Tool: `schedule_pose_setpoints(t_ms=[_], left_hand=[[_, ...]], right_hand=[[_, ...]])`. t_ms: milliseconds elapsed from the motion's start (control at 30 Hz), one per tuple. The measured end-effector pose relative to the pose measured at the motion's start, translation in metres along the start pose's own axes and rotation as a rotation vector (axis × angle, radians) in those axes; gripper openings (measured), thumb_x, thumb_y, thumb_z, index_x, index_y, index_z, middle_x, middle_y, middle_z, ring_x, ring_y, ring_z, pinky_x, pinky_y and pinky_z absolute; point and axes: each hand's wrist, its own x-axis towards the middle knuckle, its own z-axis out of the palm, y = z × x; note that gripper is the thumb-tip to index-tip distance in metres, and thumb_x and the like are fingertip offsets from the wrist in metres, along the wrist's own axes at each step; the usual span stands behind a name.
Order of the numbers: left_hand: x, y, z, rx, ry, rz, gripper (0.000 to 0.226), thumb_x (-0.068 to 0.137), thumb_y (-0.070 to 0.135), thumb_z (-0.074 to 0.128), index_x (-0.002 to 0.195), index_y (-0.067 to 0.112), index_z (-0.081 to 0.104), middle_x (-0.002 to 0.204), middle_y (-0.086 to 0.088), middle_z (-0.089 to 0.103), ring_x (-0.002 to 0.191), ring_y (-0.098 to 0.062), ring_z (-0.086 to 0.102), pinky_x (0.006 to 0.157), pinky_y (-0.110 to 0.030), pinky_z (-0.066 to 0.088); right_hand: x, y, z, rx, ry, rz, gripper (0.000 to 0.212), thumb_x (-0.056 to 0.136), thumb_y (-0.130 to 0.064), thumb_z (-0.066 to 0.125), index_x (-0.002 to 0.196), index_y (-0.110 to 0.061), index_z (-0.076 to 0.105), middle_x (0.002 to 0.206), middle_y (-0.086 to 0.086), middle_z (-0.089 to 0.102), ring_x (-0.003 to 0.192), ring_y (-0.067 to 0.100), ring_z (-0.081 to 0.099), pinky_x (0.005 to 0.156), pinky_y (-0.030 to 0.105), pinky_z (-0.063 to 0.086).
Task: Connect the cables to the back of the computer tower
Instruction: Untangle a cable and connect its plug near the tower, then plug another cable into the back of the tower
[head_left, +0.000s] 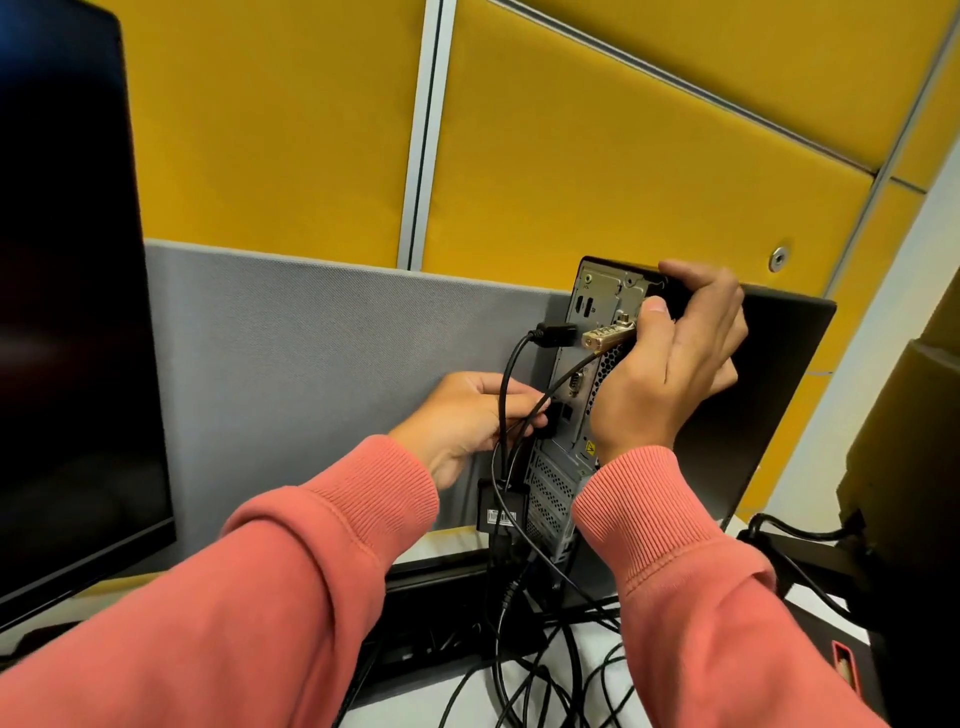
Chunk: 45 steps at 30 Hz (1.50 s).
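The black computer tower (769, 374) stands upright with its grey rear panel (597, 296) facing me. My right hand (670, 358) grips the tower's top rear corner, thumb beside a brass combination cable lock (605, 335) fixed to the panel. A black video plug (558, 335) sits in a port left of the lock. My left hand (467, 421) pinches a black plug (552, 418) against a port low on the panel. Black cables (503, 400) cross in front of that hand and hang down.
A dark monitor (72, 312) fills the left side. A grey desk divider (322, 364) runs behind the tower, with yellow wall panels (597, 156) above. A black adapter box (501, 512) hangs below my left hand. Tangled cables (545, 675) lie on the white desk; a black monitor arm (831, 551) is at right.
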Motion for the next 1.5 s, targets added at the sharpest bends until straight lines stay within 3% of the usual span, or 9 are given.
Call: schedule_pose_setpoints(t_ms=[200, 367, 600, 700, 867, 1033, 1133, 1267, 1500], left_hand=[[-0.018, 0.004, -0.006, 0.079, 0.095, -0.004, 0.021, 0.103, 0.021, 0.056, 0.106, 0.015, 0.076, 0.091, -0.006, 0.081, 0.083, -0.013, 0.071, 0.09, -0.034, 0.05], [-0.051, 0.022, -0.014, 0.219, 0.127, 0.015, 0.03, 0.108, 0.026, 0.046, 0.112, 0.01, 0.071, 0.085, -0.006, 0.076, 0.072, -0.012, 0.065, 0.065, -0.02, 0.051], [-0.104, 0.04, -0.016, 0.772, 0.017, 0.095, 0.032, 0.103, 0.021, 0.057, 0.135, 0.021, 0.057, 0.106, 0.0, 0.07, 0.09, -0.012, 0.074, 0.074, -0.024, 0.055], [-0.133, 0.041, -0.017, 0.932, 0.005, 0.136, 0.037, 0.102, 0.024, 0.059, 0.138, 0.02, 0.058, 0.103, -0.002, 0.072, 0.098, -0.017, 0.072, 0.093, -0.036, 0.056], [-0.194, 0.021, -0.023, 1.065, 0.002, 0.145, 0.025, 0.1, 0.023, 0.063, 0.124, 0.019, 0.071, 0.102, 0.002, 0.072, 0.095, -0.012, 0.067, 0.093, -0.027, 0.051], [-0.255, -0.032, -0.044, 1.239, 0.028, 0.13, 0.023, 0.093, 0.03, 0.07, 0.115, 0.027, 0.074, 0.093, 0.012, 0.069, 0.078, -0.002, 0.06, 0.078, -0.025, 0.05], [-0.28, -0.067, -0.056, 1.401, 0.059, 0.156, 0.032, 0.09, 0.042, 0.07, 0.121, 0.037, 0.068, 0.108, 0.013, 0.054, 0.102, -0.012, 0.052, 0.094, -0.038, 0.044], [-0.303, -0.099, -0.063, 1.364, 0.105, 0.231, 0.036, 0.091, 0.036, 0.069, 0.127, 0.04, 0.064, 0.132, 0.015, 0.043, 0.123, -0.011, 0.039, 0.101, -0.034, 0.029], [-0.306, -0.111, -0.072, 1.051, 0.227, 0.241, 0.043, 0.095, 0.011, 0.065, 0.131, 0.034, 0.062, 0.14, 0.012, 0.042, 0.12, -0.005, 0.048, 0.104, -0.024, 0.039]], right_hand=[[0.0, -0.007, -0.003, -0.048, -0.052, 0.015, 0.027, 0.092, -0.019, 0.045, 0.117, -0.025, 0.053, 0.137, -0.004, 0.052, 0.142, 0.018, 0.034, 0.113, 0.06, 0.02], [0.004, -0.017, -0.012, -0.13, -0.159, 0.047, 0.024, 0.096, -0.019, 0.043, 0.118, -0.024, 0.051, 0.151, -0.001, 0.044, 0.15, 0.015, 0.023, 0.119, 0.056, 0.018], [0.008, -0.048, -0.039, -0.276, -0.401, 0.161, 0.042, 0.105, -0.026, 0.038, 0.147, -0.024, 0.039, 0.167, -0.003, 0.019, 0.156, 0.016, 0.007, 0.124, 0.053, 0.015], [-0.003, -0.061, -0.054, -0.288, -0.484, 0.212, 0.054, 0.103, -0.026, 0.043, 0.155, -0.029, 0.028, 0.169, -0.003, 0.011, 0.155, 0.018, 0.012, 0.123, 0.052, 0.016], [-0.058, -0.07, -0.09, -0.184, -0.616, 0.134, 0.043, 0.093, -0.019, 0.052, 0.133, -0.032, 0.049, 0.141, -0.004, 0.041, 0.125, 0.019, 0.048, 0.107, 0.049, 0.041], [-0.122, -0.077, -0.124, -0.083, -1.015, -0.038, 0.022, 0.088, -0.012, 0.058, 0.106, -0.021, 0.065, 0.105, -0.005, 0.055, 0.093, 0.014, 0.058, 0.09, 0.04, 0.05], [-0.154, -0.076, -0.14, -0.14, -1.281, -0.088, 0.019, 0.088, -0.021, 0.06, 0.104, -0.025, 0.068, 0.102, -0.006, 0.059, 0.101, 0.016, 0.058, 0.094, 0.045, 0.048], [-0.182, -0.07, -0.157, -0.308, -1.471, -0.035, 0.028, 0.093, -0.03, 0.058, 0.12, -0.035, 0.064, 0.123, -0.01, 0.054, 0.121, 0.017, 0.05, 0.109, 0.049, 0.035], [-0.204, -0.05, -0.171, -0.317, -1.5, 0.113, 0.029, 0.093, -0.03, 0.058, 0.121, -0.036, 0.065, 0.132, -0.011, 0.055, 0.125, 0.016, 0.049, 0.111, 0.048, 0.035]])
